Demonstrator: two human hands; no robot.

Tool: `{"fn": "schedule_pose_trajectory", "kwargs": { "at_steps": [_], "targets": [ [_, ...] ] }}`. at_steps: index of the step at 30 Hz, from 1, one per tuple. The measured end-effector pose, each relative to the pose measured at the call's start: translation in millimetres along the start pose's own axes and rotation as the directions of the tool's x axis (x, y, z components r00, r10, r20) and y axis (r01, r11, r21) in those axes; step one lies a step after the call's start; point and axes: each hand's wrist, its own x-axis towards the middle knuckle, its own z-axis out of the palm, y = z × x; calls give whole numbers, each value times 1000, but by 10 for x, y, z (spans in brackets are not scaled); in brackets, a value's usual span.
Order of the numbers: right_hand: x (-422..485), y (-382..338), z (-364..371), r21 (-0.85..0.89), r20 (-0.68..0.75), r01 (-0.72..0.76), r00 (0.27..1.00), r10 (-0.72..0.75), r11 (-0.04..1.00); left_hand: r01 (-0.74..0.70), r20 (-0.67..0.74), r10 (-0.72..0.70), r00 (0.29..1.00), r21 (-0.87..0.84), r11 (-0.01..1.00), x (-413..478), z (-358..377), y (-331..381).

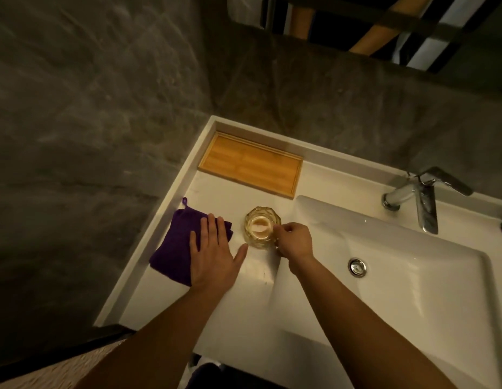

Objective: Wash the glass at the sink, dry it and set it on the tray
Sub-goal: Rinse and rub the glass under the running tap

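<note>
A faceted clear glass (259, 230) stands upright on the white counter left of the basin. My right hand (293, 240) grips its right rim and side with thumb and fingers. My left hand (213, 255) lies flat, fingers spread, with its fingertips resting on a folded purple cloth (175, 245) at the counter's left edge. The wooden tray (251, 164) sits empty in the far left corner of the counter, beyond the glass. The sink basin (412, 276) lies to the right of the glass, its drain (357, 267) in view.
A chrome tap (422, 197) stands at the back of the basin, no water running. A dark grey tiled wall runs along the left and behind the counter. The counter's front edge (160, 329) is close to my body.
</note>
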Motion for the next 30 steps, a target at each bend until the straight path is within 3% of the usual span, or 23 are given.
{"fn": "schedule_pose_trajectory", "kwargs": {
  "at_steps": [8, 17, 23, 30],
  "targets": [
    [-114, 248, -279, 270, 41, -155, 988, 149, 950, 0, -1, 0, 1000, -1, 1000, 8, 23, -14],
    [-207, 598, -766, 520, 213, -222, 969, 127, 825, 37, 39, -35, 999, -43, 998, 36, -21, 68],
    [-137, 865, -1239, 612, 214, -220, 971, 109, 760, -14, -13, 11, 1000, -286, 958, 1, -135, 525],
    [92, 1147, -2103, 676, 167, -219, 976, 142, 703, -201, -66, 198, 978, -544, 815, 115, -415, 1859]
  ]
}}
